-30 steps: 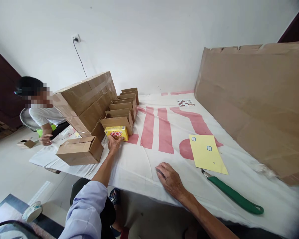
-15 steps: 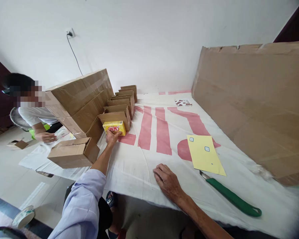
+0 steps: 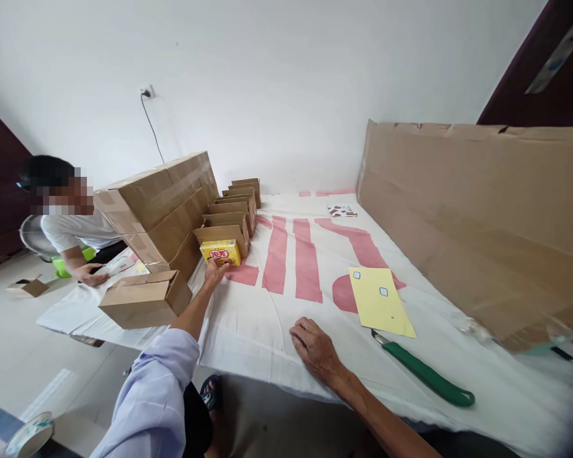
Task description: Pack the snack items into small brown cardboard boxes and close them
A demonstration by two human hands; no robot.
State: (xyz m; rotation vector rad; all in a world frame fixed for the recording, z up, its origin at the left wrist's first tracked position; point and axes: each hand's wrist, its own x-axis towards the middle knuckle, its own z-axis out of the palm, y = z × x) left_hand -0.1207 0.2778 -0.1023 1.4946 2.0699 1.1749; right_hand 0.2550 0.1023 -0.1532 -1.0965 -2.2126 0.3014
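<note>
My left hand (image 3: pixel 214 273) has its fingers closed on the lower front of a small yellow box (image 3: pixel 220 249) with red lettering. The box stands upright against the nearest opened carton (image 3: pixel 224 233), at the front of a row. Loosely curled, my right hand (image 3: pixel 318 346) rests on the white cloth (image 3: pixel 262 331), with nothing visible in it. To its right lies a green-handled knife (image 3: pixel 427 375), its blade tip near a yellow sheet (image 3: pixel 381 304) that bears small printed squares.
Several taped cartons (image 3: pixel 167 210) form a stack at left. A closed carton (image 3: pixel 138 302) lies before it. A co-worker (image 3: pixel 71 222) sits beyond, one hand on the table. A large cardboard panel (image 3: pixel 472 222) stands at right. A patterned packet (image 3: pixel 342 210) lies near the wall.
The whole view has shifted, so the wall things sit lower and the sheet and knife further left. My left hand is still at the yellow box; my right hand stays on the cloth.
</note>
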